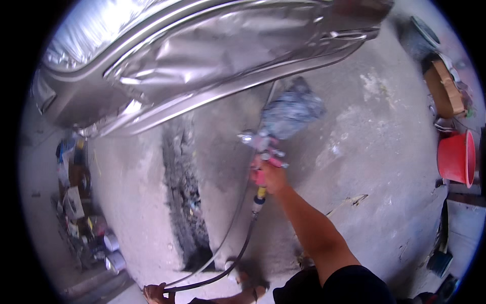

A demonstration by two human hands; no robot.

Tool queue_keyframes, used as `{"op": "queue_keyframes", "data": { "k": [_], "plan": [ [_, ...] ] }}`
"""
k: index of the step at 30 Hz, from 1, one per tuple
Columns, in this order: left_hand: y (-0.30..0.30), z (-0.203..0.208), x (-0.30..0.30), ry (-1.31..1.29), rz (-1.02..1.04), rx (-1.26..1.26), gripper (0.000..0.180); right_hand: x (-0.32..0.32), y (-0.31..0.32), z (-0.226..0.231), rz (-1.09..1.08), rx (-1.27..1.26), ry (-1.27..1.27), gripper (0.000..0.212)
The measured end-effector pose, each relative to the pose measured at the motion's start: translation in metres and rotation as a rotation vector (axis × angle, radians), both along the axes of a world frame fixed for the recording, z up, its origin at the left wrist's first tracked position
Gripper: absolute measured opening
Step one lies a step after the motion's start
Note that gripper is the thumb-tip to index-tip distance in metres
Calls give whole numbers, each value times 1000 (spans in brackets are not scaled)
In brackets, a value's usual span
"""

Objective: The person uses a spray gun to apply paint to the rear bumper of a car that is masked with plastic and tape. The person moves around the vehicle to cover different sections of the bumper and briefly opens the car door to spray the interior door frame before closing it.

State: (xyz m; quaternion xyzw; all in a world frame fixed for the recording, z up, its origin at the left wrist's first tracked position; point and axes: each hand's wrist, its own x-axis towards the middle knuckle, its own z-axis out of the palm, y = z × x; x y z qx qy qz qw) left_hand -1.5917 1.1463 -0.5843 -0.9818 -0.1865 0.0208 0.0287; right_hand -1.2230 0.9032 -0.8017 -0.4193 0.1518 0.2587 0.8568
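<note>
My right hand (272, 175) is wrapped around a spray gun (263, 147) with a pink handle, its silver front pointing left. Just beyond the gun is a blurred grey-blue shape (294, 109); I cannot tell whether it is the gun's cup. A black hose (238, 257) runs from the coupling (258, 201) under the handle to the lower left. There my left hand (156, 293) is closed around the hose. Ahead of the gun, and apart from it, stretches the shiny brown-grey side of a car (212, 50).
Shiny sheeting (101, 30) covers part of the car at upper left. A broken dark strip (182, 182) runs along the concrete floor. Cans and clutter (76, 202) line the left. A red bucket (457, 158), cardboard box (444, 86) and grey bucket (421, 38) stand right.
</note>
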Motion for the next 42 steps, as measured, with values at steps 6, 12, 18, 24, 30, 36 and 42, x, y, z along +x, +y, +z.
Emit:
{"op": "queue_keyframes", "data": {
  "k": [6, 12, 18, 24, 30, 36, 42],
  "plan": [
    [-2, -35, 79, -39, -189, 14, 29, 84, -180, -6, -463, -166, -46, 35],
    [-46, -27, 140, -98, -179, -28, 21, 111, -259, 3, -820, -248, -123, 33],
    [3, -16, 96, -111, -36, 83, 22, 59, -145, -4, -561, -179, -47, 29],
    [57, 14, -3, -172, 302, 106, 25, -52, 75, -7, 147, -173, -88, 20],
    [58, 12, -79, -131, 542, 74, 23, -106, 169, 55, 575, -51, -422, 26],
    [62, -43, -67, -5, 252, -382, 26, -87, 115, 65, 211, -940, -1284, 42],
    [71, -84, -64, 338, 165, -664, 27, -57, 79, 46, 197, -1361, -1565, 71]
  ]
}}
